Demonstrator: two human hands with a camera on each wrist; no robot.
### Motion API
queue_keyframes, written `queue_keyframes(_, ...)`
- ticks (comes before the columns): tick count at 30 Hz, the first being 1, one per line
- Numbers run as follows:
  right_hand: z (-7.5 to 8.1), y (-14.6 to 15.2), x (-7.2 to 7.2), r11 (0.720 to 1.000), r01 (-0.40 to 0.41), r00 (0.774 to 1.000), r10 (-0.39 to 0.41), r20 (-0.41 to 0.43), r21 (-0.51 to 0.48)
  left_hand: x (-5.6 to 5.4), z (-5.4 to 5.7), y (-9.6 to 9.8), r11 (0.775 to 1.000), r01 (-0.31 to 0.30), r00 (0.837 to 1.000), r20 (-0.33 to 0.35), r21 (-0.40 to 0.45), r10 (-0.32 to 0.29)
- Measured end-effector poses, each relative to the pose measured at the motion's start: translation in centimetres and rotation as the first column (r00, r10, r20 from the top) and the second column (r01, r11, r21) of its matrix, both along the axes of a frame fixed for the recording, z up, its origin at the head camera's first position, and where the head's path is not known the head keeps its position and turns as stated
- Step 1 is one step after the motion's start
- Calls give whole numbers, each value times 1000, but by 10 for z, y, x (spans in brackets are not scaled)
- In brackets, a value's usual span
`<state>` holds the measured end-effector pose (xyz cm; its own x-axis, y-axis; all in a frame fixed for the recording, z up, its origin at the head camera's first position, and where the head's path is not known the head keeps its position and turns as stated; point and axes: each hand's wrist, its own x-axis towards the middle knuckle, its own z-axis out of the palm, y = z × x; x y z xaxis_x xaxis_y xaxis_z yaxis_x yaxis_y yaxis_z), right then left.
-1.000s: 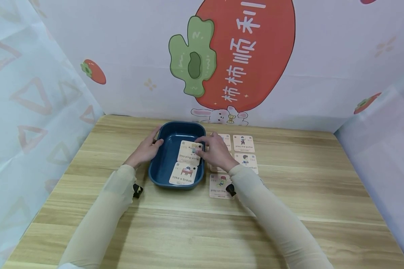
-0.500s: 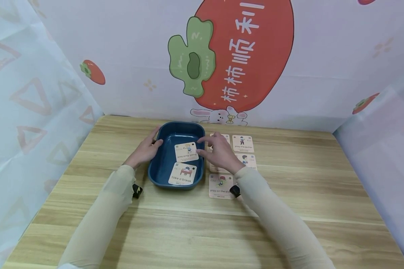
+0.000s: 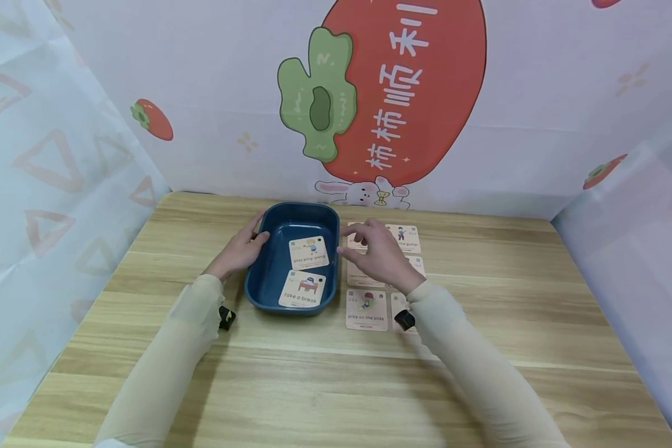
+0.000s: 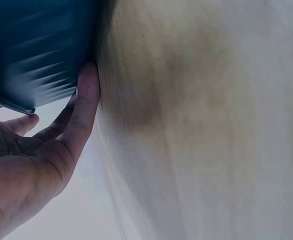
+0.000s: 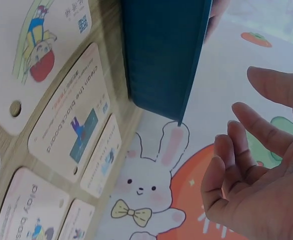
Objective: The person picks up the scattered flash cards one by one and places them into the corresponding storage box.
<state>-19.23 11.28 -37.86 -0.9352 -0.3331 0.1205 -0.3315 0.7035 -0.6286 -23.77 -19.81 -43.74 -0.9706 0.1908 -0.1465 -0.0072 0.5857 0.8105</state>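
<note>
A dark blue tray (image 3: 257, 274) sits on the table, holding a "play ping-pong" card (image 3: 308, 254) and, nearer me, a "take a break" card (image 3: 302, 290). My left hand (image 3: 238, 250) grips the tray's left side, thumb over the rim and fingers against the outer wall. In the left wrist view, fingers (image 4: 84, 112) reach down that wall close to the tabletop. My right hand (image 3: 383, 252) hovers just right of the tray, above cards on the table. Its thumb and index finger are apart, the other fingers loosely bent, and it holds nothing.
Several cards lie in two columns right of the tray, including "play on the slide" (image 3: 366, 311), "clean the blackboard" (image 5: 74, 110) and one about the guitar (image 3: 407, 241). A patterned cloth backdrop (image 3: 218, 162) rises behind the table (image 3: 291, 379).
My right hand has let go of the "play ping-pong" card and moved right, out of the tray. That card now lies flat inside. My left hand stays on the tray.
</note>
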Motion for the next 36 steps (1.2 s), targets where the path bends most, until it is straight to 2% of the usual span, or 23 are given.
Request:
queue_keyframes(15, 2, 30, 12, 1000, -20, 997, 19, -74, -3, -2, -2, -1, 1000, -6, 1000, 0, 0, 6)
queue_keyframes(30, 2, 60, 25, 1000, 1, 998, -1, -63, -6, 0, -2, 1, 1000, -6, 1000, -5, 0, 6)
queue_keyframes(36, -2, 72, 28, 1000, 1, 995, -2, -96, -11, 0, -1, 2, 1000, -12, 1000, -3, -16, 12)
